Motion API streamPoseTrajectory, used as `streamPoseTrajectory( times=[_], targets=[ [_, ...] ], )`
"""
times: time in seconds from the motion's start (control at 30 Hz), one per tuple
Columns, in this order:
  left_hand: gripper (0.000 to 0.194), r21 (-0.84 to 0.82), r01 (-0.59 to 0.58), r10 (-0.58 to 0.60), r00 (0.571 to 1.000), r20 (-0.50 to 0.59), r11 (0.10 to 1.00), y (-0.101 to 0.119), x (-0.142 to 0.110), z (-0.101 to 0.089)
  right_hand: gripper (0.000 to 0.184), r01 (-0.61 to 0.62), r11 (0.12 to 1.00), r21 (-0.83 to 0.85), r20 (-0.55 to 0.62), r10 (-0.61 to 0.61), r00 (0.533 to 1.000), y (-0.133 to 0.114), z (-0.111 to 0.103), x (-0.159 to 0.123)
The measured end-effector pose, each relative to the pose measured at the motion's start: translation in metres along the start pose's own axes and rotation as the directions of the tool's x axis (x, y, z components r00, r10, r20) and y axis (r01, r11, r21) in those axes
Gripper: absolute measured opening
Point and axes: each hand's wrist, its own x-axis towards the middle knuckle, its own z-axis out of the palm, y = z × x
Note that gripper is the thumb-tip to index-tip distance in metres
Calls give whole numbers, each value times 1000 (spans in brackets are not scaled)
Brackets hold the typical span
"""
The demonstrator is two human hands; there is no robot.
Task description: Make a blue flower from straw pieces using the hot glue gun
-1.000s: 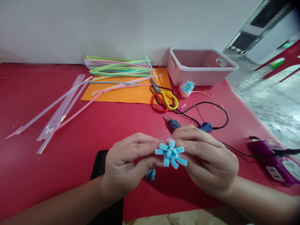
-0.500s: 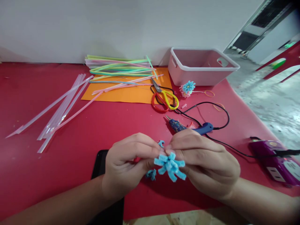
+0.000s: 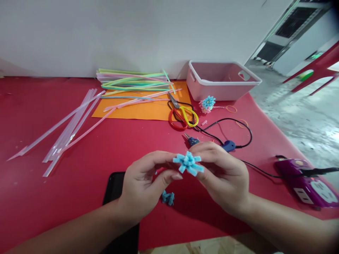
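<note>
A light-blue pipe-cleaner flower with spread petals is held up in front of me, above the near part of the table. My right hand pinches it from the right between thumb and fingers. From the left, the curled fingers of my left hand reach behind its petals, while the left thumb lies just below; the exact fingertip contact is hidden. Below the hands lies another small twisted blue pipe-cleaner piece. A blue glue gun is partly covered by my right hand.
On the red table are scissors, an orange sheet, colourful pipe cleaners, clear plastic sleeves, and a finished flower bunch. A pink basket, purple power strip, cord and black phone-like slab surround the work area.
The flower has risen slightly and its face has tipped more upward. My left thumb has come away from beneath it, and my right hand has shifted left. The whole view has shifted slightly.
</note>
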Motion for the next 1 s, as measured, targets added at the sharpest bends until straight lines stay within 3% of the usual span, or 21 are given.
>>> streamPoseTrajectory(
  times=[0.2, 0.37, 0.5, 0.7, 0.83, 1.0],
  targets=[
    [11, -91, 140, -144, 989, -39, 986, 0, 0, 2, 8, -34, 999, 1, 17, 34, 999, -1, 1, -3],
    [16, -268, 271, -287, 958, -21, 924, 2, 4, 3, 8, -10, 999, -38, 80, 13, 997, -2, 1, -2],
    [19, -410, 400, -441, 898, -6, 820, -2, 7, 2, 15, -44, 995, -90, 103, 54, 993, 0, 0, -1],
    [32, -556, 535, -646, 763, -3, 636, -5, 17, 1, 28, -215, 971, 103, 67, 209, 976, 14, -2, -6],
    [40, -600, 562, -713, 701, -18, 569, -4, 21, 0, 30, -194, 980, 47, 70, 190, 979, 16, -4, -4],
    [44, -641, 540, -732, 679, -50, 545, -6, 23, -3, 20, -71, 984, -162, 88, 87, 992, 18, -6, 4]
  ],
)
